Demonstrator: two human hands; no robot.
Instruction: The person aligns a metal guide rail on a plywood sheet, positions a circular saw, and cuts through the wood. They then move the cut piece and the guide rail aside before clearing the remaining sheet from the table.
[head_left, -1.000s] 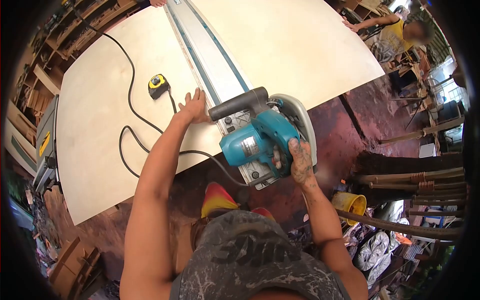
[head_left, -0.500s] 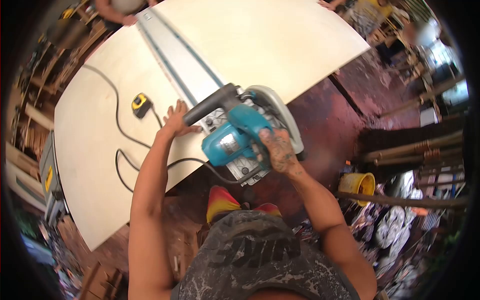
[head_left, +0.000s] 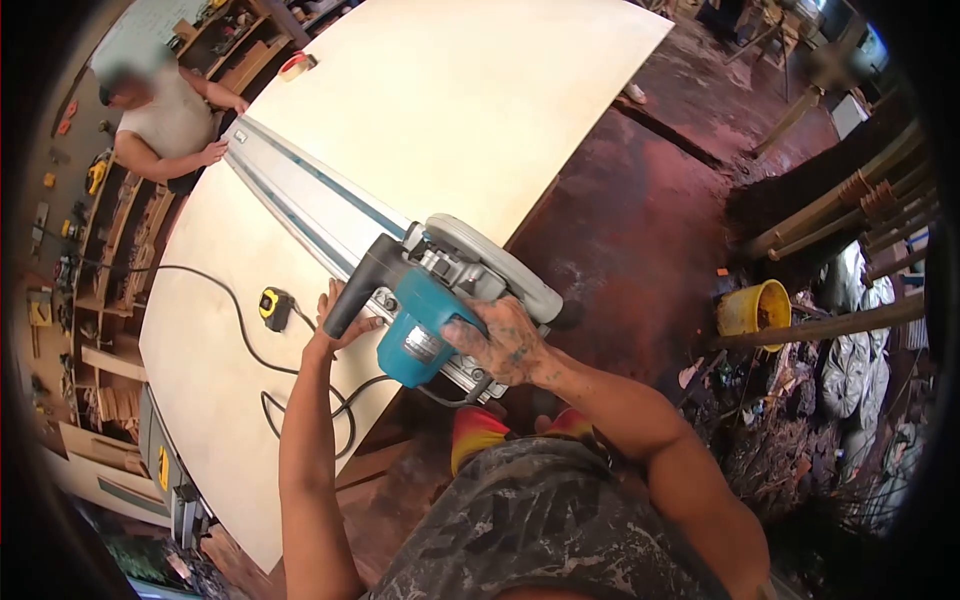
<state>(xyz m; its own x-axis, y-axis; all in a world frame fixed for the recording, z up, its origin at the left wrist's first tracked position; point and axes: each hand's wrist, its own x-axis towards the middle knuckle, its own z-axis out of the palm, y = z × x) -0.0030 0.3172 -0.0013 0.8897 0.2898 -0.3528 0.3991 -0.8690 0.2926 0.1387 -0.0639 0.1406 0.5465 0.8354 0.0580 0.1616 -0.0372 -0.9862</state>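
Observation:
A teal circular saw with a black front handle sits at the near end of a long metal guide rail, by the edge of a pale wooden sheet. My right hand is wrapped round the saw's rear handle. My left hand lies on the sheet beside the rail's near end, fingers spread, partly behind the saw's front handle. A black and yellow tape measure rests on the sheet left of the rail. The saw's black cord loops over the sheet.
A co-worker at the far left has both hands at the rail's far end. A roll of tape lies near the sheet's far edge. Shelves stand at the left. A yellow bucket and wooden poles are at the right.
The view has turned, so the co-worker shows more fully and the tape roll has come into view. The saw appears slightly lower and to the left, still in my right hand.

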